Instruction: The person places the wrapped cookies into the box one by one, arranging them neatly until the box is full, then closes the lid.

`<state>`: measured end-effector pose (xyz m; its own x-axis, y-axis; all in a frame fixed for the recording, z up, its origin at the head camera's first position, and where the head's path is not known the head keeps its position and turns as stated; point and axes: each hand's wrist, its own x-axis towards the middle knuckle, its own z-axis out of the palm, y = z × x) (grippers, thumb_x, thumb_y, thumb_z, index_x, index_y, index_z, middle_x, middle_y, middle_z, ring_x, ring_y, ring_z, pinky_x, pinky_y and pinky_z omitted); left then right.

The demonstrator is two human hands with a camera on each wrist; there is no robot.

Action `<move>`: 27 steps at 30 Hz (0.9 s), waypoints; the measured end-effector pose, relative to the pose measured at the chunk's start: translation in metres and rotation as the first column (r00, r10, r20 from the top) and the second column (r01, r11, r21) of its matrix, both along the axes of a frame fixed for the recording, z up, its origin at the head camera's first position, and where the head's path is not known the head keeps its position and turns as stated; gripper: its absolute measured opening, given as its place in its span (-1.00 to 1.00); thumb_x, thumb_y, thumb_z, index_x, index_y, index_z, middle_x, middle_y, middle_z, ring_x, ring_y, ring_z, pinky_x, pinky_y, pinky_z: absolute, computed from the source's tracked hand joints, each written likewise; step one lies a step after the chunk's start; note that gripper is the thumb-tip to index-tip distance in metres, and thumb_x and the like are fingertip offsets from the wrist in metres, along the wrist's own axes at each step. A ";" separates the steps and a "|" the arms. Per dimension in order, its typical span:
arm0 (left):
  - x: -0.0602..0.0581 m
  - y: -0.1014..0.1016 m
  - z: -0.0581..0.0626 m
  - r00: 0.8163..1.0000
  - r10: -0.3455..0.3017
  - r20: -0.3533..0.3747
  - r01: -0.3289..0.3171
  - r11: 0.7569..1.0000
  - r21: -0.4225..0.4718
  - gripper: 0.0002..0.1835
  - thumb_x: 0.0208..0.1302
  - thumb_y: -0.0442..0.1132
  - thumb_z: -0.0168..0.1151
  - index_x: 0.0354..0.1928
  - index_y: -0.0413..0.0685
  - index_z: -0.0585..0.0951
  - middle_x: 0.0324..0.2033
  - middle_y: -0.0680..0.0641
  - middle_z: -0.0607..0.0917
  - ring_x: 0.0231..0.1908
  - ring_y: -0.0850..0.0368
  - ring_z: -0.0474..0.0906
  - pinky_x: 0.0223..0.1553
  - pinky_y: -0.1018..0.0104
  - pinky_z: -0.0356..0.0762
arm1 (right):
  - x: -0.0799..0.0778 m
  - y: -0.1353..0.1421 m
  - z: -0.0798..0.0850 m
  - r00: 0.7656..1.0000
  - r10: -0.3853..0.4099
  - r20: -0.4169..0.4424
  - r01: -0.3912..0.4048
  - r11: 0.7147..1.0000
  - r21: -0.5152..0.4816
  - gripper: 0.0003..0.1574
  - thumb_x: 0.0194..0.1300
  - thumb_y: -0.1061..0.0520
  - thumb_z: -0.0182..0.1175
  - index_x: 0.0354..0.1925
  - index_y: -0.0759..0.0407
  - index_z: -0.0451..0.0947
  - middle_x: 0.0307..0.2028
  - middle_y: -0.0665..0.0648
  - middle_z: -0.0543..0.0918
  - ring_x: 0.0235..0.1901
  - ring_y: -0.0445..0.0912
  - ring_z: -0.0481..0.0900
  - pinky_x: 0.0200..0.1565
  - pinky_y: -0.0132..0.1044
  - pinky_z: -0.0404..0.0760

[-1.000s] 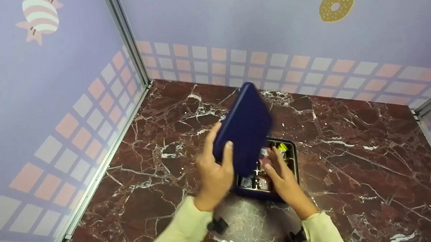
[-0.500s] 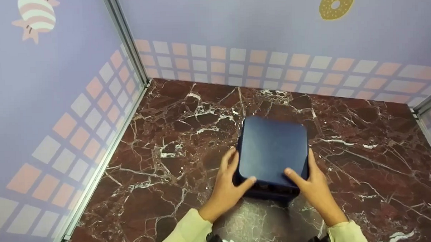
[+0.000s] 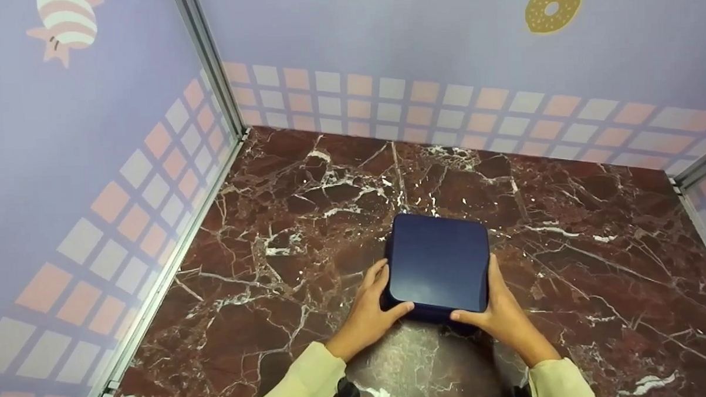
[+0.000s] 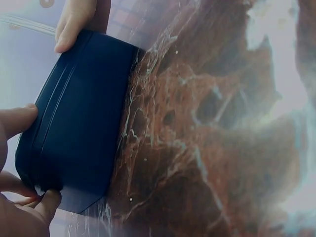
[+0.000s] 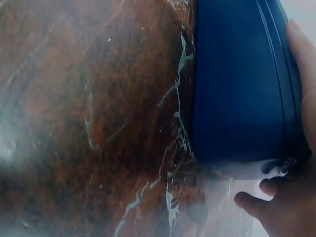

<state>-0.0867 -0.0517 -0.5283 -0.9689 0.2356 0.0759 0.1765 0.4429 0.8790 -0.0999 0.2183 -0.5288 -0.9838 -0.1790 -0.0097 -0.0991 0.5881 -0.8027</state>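
A square dark blue box [image 3: 437,266] stands on the marble-patterned surface with its lid [image 3: 440,260] on top. The left wrist view shows a narrow seam running along the side of the box [image 4: 84,113]. My left hand [image 3: 370,312] holds the box at its left side and near left corner, the thumb on the lid's front edge. On the opposite side my right hand [image 3: 507,316] grips the near right corner. Its thumb lies on the lid's front edge, and its fingers run along the right side. The contents are hidden under the lid.
Dark red marble-patterned surface [image 3: 287,318] extends around the box. A back wall [image 3: 383,44] and a left wall [image 3: 105,160], both lilac with printed squares, bound it. Metal frame rails [image 3: 207,62] run along the corner and edges.
The lid, earlier tilted up in my left hand above the open box with wrapped pieces in its compartments, now lies flat on it. My right hand has moved from inside to the box's right corner.
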 end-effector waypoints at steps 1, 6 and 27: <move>0.000 0.000 -0.001 1.000 0.000 0.001 0.000 1.000 -0.006 -0.06 0.20 0.08 0.33 0.45 -0.28 0.16 0.48 -0.08 0.12 0.46 -0.11 0.09 0.39 -0.07 0.17 | 0.000 0.000 -0.001 1.000 0.001 -0.001 -0.001 1.000 0.001 0.80 -0.23 -0.10 0.61 0.53 0.02 -0.56 0.53 0.30 -0.28 0.50 0.23 -0.14 0.42 0.20 -0.08; 0.006 -0.003 -0.003 1.000 -0.003 -0.001 0.003 1.000 -0.030 -0.06 0.18 0.08 0.34 0.45 -0.27 0.17 0.48 -0.09 0.13 0.45 -0.11 0.10 0.38 -0.06 0.18 | 0.005 -0.002 -0.004 1.000 -0.005 -0.013 0.005 1.000 0.014 0.81 -0.26 -0.09 0.62 0.53 0.05 -0.52 0.53 0.31 -0.25 0.50 0.23 -0.13 0.42 0.18 -0.06; 0.004 0.000 -0.005 1.000 -0.011 0.006 0.012 1.000 -0.006 -0.06 0.17 0.04 0.36 0.46 -0.24 0.16 0.46 -0.15 0.18 0.44 -0.13 0.14 0.38 -0.09 0.18 | 0.012 -0.001 -0.005 0.999 -0.051 -0.019 0.052 0.998 0.027 0.82 -0.26 -0.14 0.61 0.52 0.19 -0.54 0.50 0.43 -0.30 0.49 0.31 -0.20 0.41 0.25 -0.08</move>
<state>-0.0828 -0.0521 -0.5329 -0.9665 0.2472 0.0691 0.1768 0.4462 0.8773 -0.0882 0.2174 -0.5336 -0.9918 -0.1280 0.0043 -0.0827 0.6145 -0.7846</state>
